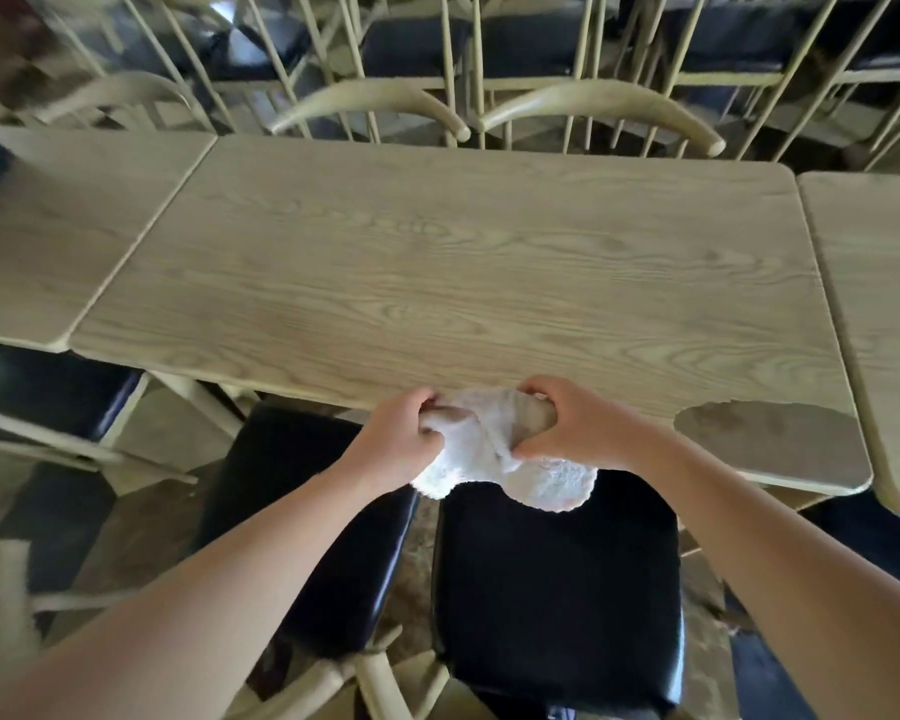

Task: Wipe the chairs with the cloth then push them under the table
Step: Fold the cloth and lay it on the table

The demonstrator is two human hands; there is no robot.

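I hold the white cloth [494, 454] with both hands just above the near edge of the bench [437, 262], over the gap between the 2 black chair seats. My left hand [401, 441] grips one bunched end of the cloth, fingers curled around it, and my right hand [575, 428] grips the other end in the same way. A loose flap hangs down from the right hand toward the right seat [557, 589].

I judge that the step now is to prepare the cloth before wiping, so the wiping is not yet begun. To do it well, I think I should fold the cloth into a flat pad, so that a wide clean face meets the cushion and no corner drags. Then I would lower it on the right seat and wipe in long straight passes from back to front, also along the edges. The left seat [307, 511] is partly under the bench already, so it may need pulling out a little first.

Both forearms reach forward and come together in the middle, wrists a little bent inward, knuckles turned up. The hands are near each other but do not touch; only the cloth joins them. A worn patch [770, 426] shows on the bench corner to the right.
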